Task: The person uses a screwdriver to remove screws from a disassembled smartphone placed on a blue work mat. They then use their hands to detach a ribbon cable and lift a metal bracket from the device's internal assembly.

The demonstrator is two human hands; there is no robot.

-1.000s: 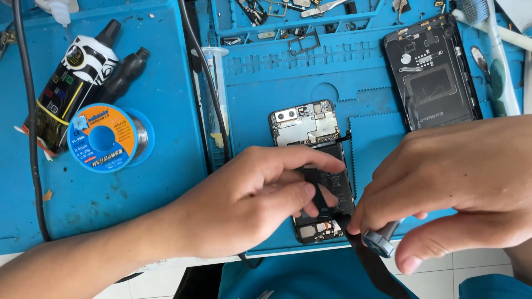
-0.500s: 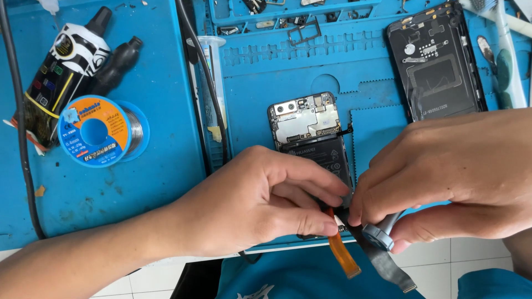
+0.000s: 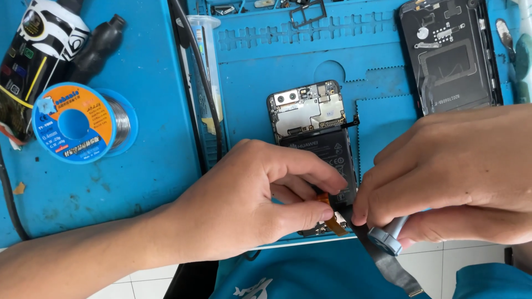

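Mat, blue, spread over tabletop, carrying solder spool, syringe and back cover. Phone, opened, lying mid-mat with board and battery bared. Left hand curled, pinching orange flex at phone's lower end. Right hand closed around grey tool, fingertips touching dark strip hanging past mat's edge.

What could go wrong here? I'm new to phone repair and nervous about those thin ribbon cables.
The left hand pinches the orange flex cable at the open phone's lower end; a sharp pull might tear it. The right hand holds a grey tool close to the battery, which a slip might nick. The phone sits near the mat edge and could slide off.
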